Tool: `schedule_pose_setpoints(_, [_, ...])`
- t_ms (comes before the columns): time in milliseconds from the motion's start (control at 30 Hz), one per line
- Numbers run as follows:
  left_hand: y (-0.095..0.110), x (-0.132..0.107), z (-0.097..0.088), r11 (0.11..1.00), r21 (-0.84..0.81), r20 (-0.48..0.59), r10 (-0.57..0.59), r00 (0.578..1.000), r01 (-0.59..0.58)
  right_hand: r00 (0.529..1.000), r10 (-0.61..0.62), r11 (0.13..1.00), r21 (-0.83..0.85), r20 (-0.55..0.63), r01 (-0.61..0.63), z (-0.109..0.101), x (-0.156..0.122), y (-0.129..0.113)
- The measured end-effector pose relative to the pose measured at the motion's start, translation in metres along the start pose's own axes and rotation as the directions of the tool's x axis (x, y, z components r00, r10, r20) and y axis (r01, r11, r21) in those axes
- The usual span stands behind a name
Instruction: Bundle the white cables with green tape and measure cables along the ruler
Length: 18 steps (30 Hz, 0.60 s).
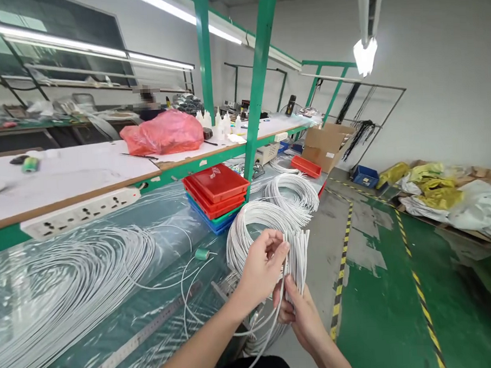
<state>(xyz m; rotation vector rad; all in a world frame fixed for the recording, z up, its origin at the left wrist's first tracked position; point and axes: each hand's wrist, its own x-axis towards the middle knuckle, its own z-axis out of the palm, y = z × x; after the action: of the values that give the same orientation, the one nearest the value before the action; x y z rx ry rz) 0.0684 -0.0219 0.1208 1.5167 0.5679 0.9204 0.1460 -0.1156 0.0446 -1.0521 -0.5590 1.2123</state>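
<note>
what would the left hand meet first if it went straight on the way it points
The left hand would probably meet the white cable bundle first, though the exact depth is unclear.

White cables (299,257), red trays (218,185), green spool (202,254), black-and-yellow striped floor tape (341,280)

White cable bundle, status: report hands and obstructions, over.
Right hand gripping white cable bundle. Left hand at bundle's edge, fingertips pinching a strand. Loose cable hanging below, blocking neither.
</note>
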Motion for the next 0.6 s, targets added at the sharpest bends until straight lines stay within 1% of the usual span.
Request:
schedule_pose_setpoints(33, [-0.001, 0.0, -0.001, 1.0, -0.005, -0.009, 0.017, 1.0, -0.017, 1.0, 0.001, 1.0, -0.022, 0.031, 0.0, 0.0, -0.001, 0.0])
schedule_pose_setpoints(100, [-0.003, -0.001, -0.004, 0.998, 0.015, -0.029, 0.061, 0.998, -0.061, 0.999, 0.002, 0.999, -0.034, 0.05, -0.001, 0.002, -0.003, -0.002])
schedule_pose_setpoints(267, [-0.004, -0.004, -0.007, 0.989, 0.109, -0.07, 0.11, 0.991, -0.102, 0.999, -0.033, 0.999, -0.013, -0.006, 0.033, 0.012, -0.009, -0.008])
schedule_pose_setpoints(367, [-0.003, -0.005, -0.008, 0.982, 0.157, -0.089, 0.117, 0.989, -0.102, 0.997, -0.069, 0.994, -0.078, 0.024, 0.071, 0.016, -0.011, -0.007])
schedule_pose_setpoints(433, [-0.003, -0.006, -0.008, 0.977, 0.188, -0.086, 0.123, 0.989, -0.105, 0.992, -0.113, 0.986, -0.113, 0.052, 0.118, 0.015, -0.01, -0.005])
schedule_pose_setpoints(533, [-0.005, -0.006, -0.006, 0.964, 0.238, -0.057, 0.14, 0.989, -0.123, 0.976, -0.202, 0.972, -0.109, 0.081, 0.21, 0.013, -0.01, 0.0])
schedule_pose_setpoints(567, [-0.007, -0.005, -0.005, 0.961, 0.245, -0.044, 0.145, 0.988, -0.13, 0.972, -0.213, 0.971, -0.088, 0.097, 0.222, 0.012, -0.009, 0.002])
schedule_pose_setpoints(600, [-0.009, -0.005, -0.004, 0.96, 0.244, -0.036, 0.15, 0.988, -0.137, 0.973, -0.198, 0.977, -0.056, 0.119, 0.206, 0.011, -0.009, 0.003])
